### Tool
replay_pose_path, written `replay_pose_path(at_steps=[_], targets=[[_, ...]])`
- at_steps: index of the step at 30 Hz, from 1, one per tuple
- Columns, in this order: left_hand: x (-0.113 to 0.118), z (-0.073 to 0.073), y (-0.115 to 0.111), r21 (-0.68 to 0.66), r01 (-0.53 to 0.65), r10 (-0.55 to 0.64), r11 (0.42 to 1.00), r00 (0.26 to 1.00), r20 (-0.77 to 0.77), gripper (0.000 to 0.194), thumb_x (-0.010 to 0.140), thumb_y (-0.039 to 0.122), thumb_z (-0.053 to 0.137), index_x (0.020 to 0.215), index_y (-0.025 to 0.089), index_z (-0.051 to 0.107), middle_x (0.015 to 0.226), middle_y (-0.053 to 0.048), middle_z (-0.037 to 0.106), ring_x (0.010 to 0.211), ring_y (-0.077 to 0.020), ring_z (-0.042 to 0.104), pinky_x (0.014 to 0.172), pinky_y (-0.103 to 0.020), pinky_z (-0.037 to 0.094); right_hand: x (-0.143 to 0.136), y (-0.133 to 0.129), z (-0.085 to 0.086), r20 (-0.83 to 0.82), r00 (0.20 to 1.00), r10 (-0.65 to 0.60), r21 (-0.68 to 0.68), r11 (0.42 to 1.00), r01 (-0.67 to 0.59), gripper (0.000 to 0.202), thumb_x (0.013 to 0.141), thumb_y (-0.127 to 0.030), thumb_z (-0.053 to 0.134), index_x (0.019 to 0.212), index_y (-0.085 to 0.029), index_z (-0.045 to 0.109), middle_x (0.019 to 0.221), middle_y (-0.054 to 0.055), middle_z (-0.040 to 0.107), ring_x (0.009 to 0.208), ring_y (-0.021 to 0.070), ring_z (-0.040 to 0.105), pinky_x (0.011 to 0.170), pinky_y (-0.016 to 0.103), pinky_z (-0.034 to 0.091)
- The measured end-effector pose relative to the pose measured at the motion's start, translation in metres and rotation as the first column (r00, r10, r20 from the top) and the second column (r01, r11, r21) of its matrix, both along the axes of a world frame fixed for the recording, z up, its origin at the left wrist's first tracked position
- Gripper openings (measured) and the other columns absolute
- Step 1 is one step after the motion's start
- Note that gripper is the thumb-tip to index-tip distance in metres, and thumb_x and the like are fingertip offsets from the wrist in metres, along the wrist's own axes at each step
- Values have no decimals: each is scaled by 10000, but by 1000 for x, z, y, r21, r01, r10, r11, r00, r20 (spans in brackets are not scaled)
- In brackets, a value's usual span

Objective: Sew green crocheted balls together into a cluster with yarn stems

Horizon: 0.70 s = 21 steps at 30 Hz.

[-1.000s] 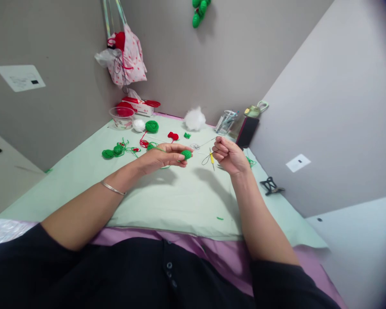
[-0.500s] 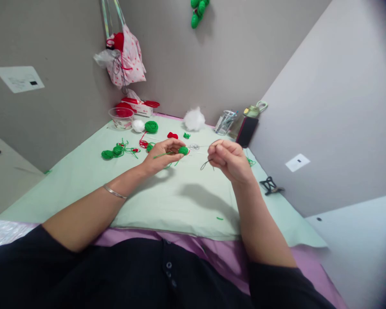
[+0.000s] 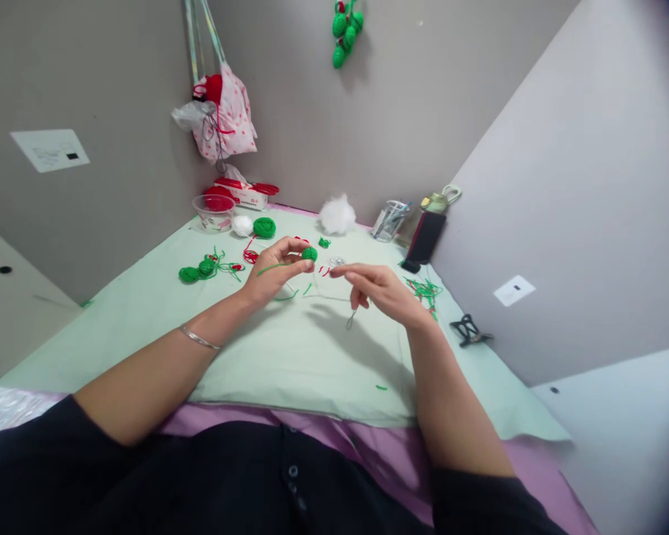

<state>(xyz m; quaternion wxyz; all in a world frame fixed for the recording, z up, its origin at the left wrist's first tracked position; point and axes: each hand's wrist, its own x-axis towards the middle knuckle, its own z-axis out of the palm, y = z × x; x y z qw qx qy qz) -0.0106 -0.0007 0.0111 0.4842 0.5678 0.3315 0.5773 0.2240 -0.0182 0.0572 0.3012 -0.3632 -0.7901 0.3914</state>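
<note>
A small green crocheted ball (image 3: pixel 310 255) is pinched between the thumb and fingers of my left hand (image 3: pixel 270 276). A green yarn tail trails from that hand toward the wrist. To the right, my right hand (image 3: pixel 387 291) points its index finger toward the ball without touching it. Its other fingers are curled in, and a thin dark looped tool (image 3: pixel 350 322) hangs from them. A fine pale thread seems to run between the hands. Short red yarn bits (image 3: pixel 324 271) lie on the table just beyond the right fingertips, near a tangle of grey thread (image 3: pixel 337 261).
Green crocheted pieces (image 3: pixel 198 270) lie at left. At the back are a green yarn ball (image 3: pixel 264 227), white yarn (image 3: pixel 241 225), a plastic tub (image 3: pixel 214 217), white stuffing (image 3: pixel 337 215), a pen cup (image 3: pixel 391 221) and a phone (image 3: pixel 427 238). Green scraps (image 3: pixel 424 290) and a black stand (image 3: pixel 469 331) sit right.
My right hand has lowered, and its index finger has straightened out toward the ball. My left hand still holds the ball, slightly turned. The view has tilted up a little.
</note>
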Motion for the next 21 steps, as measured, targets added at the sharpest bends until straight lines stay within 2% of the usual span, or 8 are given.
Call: replay_pose_path(at_steps=[2,4,6,9,13,17,21], targets=[[1,1,-1,8,-3,3,1000,1000,5,345,732,301,812,1007,177,644,1040,-48,700,868,-170,685,875,-353,524,3,6,-1,-102,977,-185,43,981,190,412,966,-492,552,1138,-159,722,783,29,705,443,64,462,453,233,359],[1,0,-1,27,-6,6,1000,1000,-6,336,734,297,808,1006,179,648,1009,-42,697,852,-155,659,845,-329,517,2,8,-3,-180,946,-270,27,960,279,387,958,-475,557,1087,-146,714,598,-31,580,439,68,378,444,231,303],[1,-1,0,54,-17,18,998,1000,-14,341,737,295,803,1026,185,659,1028,-44,696,850,-147,639,832,-315,514,-2,8,-4,-209,947,-244,-42,970,241,324,939,-427,576,1028,-142,702,572,-50,510,476,74,370,462,231,293],[2,-1,-1,81,-24,26,996,1000,-18,357,747,302,789,1070,198,678,1075,-52,697,868,-151,635,844,-319,521,-11,4,-7,-236,963,-134,-124,986,108,260,900,-380,609,988,-147,682,695,-15,601,526,73,435,499,236,348],[4,1,-4,58,-1,2,998,1000,-19,363,741,313,796,1067,188,699,1054,-62,713,879,-165,651,867,-339,537,-24,-1,-14,-304,950,-73,-161,987,25,301,882,-452,637,1024,-189,600,763,12,699,514,97,555,503,248,429],[5,0,-3,39,24,-24,999,1000,-8,391,742,315,804,1091,176,695,1159,-91,710,885,-170,679,898,-365,544,-31,-3,-19,-334,934,-126,-164,984,74,289,849,-468,687,889,-215,552,710,1,695,526,119,593,496,248,444],[5,-2,-1,49,44,-43,998,999,-7,395,752,296,802,1115,181,696,1209,-99,703,967,-191,684,944,-377,533,-33,-3,-19,-307,926,-218,12,972,233,254,755,-426,801,766,-197,691,769,15,651,625,112,529,577,266,440]])
